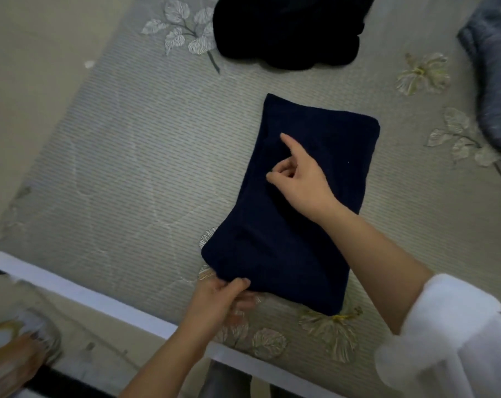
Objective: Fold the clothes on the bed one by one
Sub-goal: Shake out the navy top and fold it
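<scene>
A navy garment lies folded into a long rectangle in the middle of the bed. My left hand pinches its near left corner, thumb on top and fingers under the cloth. My right hand is over the middle of the garment, index finger stretched out toward its far end, the other fingers curled with nothing in them. Whether the fingertip touches the cloth I cannot tell.
A black bundle of clothing lies at the far edge of the bed. A grey-blue garment lies at the right. The grey floral bedspread ends at a white edge near me; a foot in a sandal shows below left.
</scene>
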A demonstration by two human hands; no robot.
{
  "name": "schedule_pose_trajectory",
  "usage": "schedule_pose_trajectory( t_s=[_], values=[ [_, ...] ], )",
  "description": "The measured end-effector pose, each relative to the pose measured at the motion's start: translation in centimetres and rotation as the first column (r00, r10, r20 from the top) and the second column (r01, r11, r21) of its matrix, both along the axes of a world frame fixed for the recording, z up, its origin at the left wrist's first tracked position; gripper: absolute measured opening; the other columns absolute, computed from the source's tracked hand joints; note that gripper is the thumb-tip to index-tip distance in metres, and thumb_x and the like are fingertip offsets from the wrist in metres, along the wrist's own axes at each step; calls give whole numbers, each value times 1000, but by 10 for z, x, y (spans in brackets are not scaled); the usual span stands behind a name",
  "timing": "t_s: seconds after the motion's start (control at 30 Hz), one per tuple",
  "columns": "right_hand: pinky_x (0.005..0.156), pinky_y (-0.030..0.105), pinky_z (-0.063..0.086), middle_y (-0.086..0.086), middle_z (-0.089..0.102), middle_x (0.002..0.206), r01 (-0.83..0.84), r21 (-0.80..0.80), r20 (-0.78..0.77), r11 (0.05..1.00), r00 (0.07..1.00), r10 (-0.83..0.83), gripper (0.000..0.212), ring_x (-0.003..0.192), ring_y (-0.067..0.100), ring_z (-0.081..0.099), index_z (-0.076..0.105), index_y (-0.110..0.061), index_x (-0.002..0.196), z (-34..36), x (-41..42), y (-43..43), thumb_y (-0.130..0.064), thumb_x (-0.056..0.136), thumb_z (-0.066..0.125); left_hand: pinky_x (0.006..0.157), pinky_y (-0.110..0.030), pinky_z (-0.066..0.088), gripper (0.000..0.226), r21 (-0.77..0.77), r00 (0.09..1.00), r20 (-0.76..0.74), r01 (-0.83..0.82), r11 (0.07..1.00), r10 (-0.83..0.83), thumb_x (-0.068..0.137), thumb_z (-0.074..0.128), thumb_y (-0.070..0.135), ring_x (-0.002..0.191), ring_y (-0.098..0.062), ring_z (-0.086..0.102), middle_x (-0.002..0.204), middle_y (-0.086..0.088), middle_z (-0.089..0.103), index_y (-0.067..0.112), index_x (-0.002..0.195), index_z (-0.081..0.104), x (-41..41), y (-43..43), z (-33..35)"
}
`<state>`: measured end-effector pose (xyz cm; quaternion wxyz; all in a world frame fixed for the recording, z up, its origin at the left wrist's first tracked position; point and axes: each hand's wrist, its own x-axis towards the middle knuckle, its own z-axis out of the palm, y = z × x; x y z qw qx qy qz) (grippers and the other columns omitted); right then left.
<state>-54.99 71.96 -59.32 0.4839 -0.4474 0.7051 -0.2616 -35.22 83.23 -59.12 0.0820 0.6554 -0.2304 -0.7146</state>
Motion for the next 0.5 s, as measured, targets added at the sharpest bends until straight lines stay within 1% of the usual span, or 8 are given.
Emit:
schedule_pose_trajectory(
  t_s=[0.07, 0.13, 0.23, 0.27, 0.33, 0.4, 0.43, 0.5],
  values=[
    [83, 17, 42, -8, 59, 104, 78, -75, -142, 994, 986, -88, 65, 97, 5, 54, 35, -29, 145, -1, -8, 14, -23, 87, 63, 62, -32, 57, 27, 134, 995, -31, 101, 986, -98, 84, 67, 37, 74, -20, 73, 83, -4, 76, 11, 89, 70, 5, 3, -5],
    [95, 29, 42, -6, 56, 116, 169, -152, -303, 974, 930, -209, 59, 110, 9, 50, 40, -25, 140, -4, -22, 32, -25, 85, 63, 64, -32, 58, 41, 174, 990, -87, 124, 977, -110, 73, 71, 49, 82, -19, 73, 90, -1, 76, 15, 96, 71, 3, 7, -6],
    [108, 43, 33, 7, 44, 135, 343, -123, -508, 931, 784, -357, 69, 125, 21, 39, 36, -16, 141, -10, -44, 59, -28, 81, 68, 76, -29, 56, 56, 111, 973, -197, -102, 989, 122, 61, 75, 51, 94, -14, 70, 101, 6, 74, 24, 110, 65, -13, 14, -5],
    [108, 43, 33, 9, 40, 138, 415, -60, -505, 908, 772, -386, 74, 127, 23, 38, 33, -13, 142, -13, -49, 66, -31, 81, 70, 81, -28, 55, 60, 79, 958, -200, -192, 978, 204, 59, 76, 50, 96, -11, 69, 103, 10, 73, 28, 114, 62, -20, 16, -5],
    [100, 37, 42, 9, 47, 132, 557, 74, -355, 827, 790, -500, 72, 118, 22, 48, 35, -11, 139, -16, -57, 75, -32, 81, 72, 85, -28, 53, 60, 32, 928, -167, -332, 943, 333, 62, 77, 48, 98, -6, 68, 106, 16, 71, 33, 117, 59, -35, 21, -5],
    [81, 32, 52, 9, 63, 110, 615, 171, -213, 770, 786, -581, 44, 97, 20, 63, 54, -8, 115, -17, -62, 78, -29, 81, 73, 85, -28, 53, 43, 7, 892, -150, -431, 902, 427, 75, 73, 42, 102, -6, 65, 111, 17, 69, 39, 115, 58, -47, 23, -7],
    [77, 37, 55, 12, 68, 100, 616, 197, -189, 762, 787, -587, 31, 91, 24, 66, 60, -5, 99, -16, -65, 78, -27, 81, 73, 86, -29, 53, 34, -9, 872, -141, -475, 880, 469, 81, 69, 39, 104, -7, 64, 113, 16, 67, 40, 113, 57, -51, 21, -6],
    [79, 47, 57, 19, 71, 91, 603, 250, -181, 757, 797, -576, 27, 87, 34, 68, 63, 2, 84, -13, -70, 79, -23, 80, 73, 91, -32, 51, 28, -97, 847, -99, -531, 842, 523, 87, 64, 36, 105, -9, 62, 116, 14, 65, 37, 114, 57, -52, 16, -3]
  ],
)
